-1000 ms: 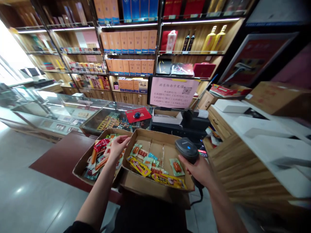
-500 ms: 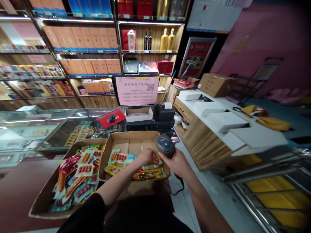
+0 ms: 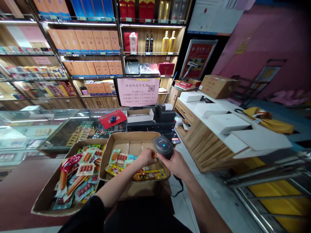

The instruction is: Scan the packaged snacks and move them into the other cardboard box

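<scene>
My right hand (image 3: 177, 164) is wrapped round a dark barcode scanner (image 3: 163, 145) with a small blue light on top. Its cable hangs below the hand. My left hand (image 3: 146, 157) is closed on a small sausage packet (image 3: 154, 155), mostly hidden by the fingers and the scanner head just above it. Both hands are over the right cardboard tray (image 3: 116, 137), where several small sausage packets and yellow-wrapped sticks (image 3: 149, 175) lie. A second cardboard tray (image 3: 40, 204), heaped with sausage packets (image 3: 86, 168), stands to the left.
Behind the trays are a monitor with a pink sign (image 3: 138, 92), a receipt printer (image 3: 165, 113) and a phone (image 3: 175, 137). A glass display counter (image 3: 55, 129) runs to the left. White boxes (image 3: 225, 122) sit on the side counter at right; a metal rail (image 3: 257, 181) is nearer.
The sausage packet in my left hand has turned and shows less now, half hidden by the scanner. The scanner has shifted slightly left, closer to that hand.
</scene>
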The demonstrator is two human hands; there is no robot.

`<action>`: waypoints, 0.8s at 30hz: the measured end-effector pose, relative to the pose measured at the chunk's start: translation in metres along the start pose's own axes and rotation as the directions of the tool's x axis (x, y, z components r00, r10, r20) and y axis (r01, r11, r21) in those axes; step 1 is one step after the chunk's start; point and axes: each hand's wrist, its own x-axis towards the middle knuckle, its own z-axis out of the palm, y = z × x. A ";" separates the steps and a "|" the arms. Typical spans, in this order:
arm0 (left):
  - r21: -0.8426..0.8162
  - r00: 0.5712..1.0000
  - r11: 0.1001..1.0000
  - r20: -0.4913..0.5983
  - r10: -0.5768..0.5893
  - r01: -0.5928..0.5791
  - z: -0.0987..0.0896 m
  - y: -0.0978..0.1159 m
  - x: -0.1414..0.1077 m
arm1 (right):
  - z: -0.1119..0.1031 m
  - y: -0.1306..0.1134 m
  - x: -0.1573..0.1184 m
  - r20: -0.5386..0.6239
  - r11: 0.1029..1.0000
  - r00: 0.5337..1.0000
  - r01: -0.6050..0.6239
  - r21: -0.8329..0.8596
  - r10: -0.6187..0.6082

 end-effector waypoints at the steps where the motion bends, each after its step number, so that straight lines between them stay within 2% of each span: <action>1: -0.112 0.998 0.992 -0.012 -0.063 0.061 -0.005 -0.005 0.002 | 0.001 0.000 0.000 0.006 1.000 1.000 0.006 0.003 -0.006; 3: -0.399 0.982 0.902 -0.022 -0.187 0.163 -0.017 -0.017 0.004 | 0.002 -0.001 0.001 0.018 1.000 1.000 0.016 0.008 -0.017; 6: -0.803 0.961 0.578 -0.021 -0.276 0.148 -0.039 -0.032 0.004 | 0.006 -0.001 0.002 0.055 1.000 0.998 0.010 -0.002 -0.010; 8: -0.912 0.948 0.401 -0.054 -0.312 0.080 -0.055 -0.039 0.003 | 0.010 -0.001 0.003 0.082 1.000 0.997 -0.006 -0.014 0.007; 10: -0.950 0.933 0.313 -0.105 -0.343 0.009 -0.069 -0.044 0.000 | 0.013 -0.002 0.004 0.105 1.000 0.994 -0.011 -0.025 0.013; 15: -0.968 0.912 0.217 -0.200 -0.357 -0.128 -0.092 -0.040 -0.005 | 0.020 -0.004 0.007 0.143 1.000 0.990 -0.012 -0.021 0.015; 24: -0.970 0.920 0.213 -0.190 -0.342 -0.121 -0.099 -0.025 -0.008 | 0.021 -0.007 0.006 0.168 1.000 0.986 0.004 -0.005 -0.003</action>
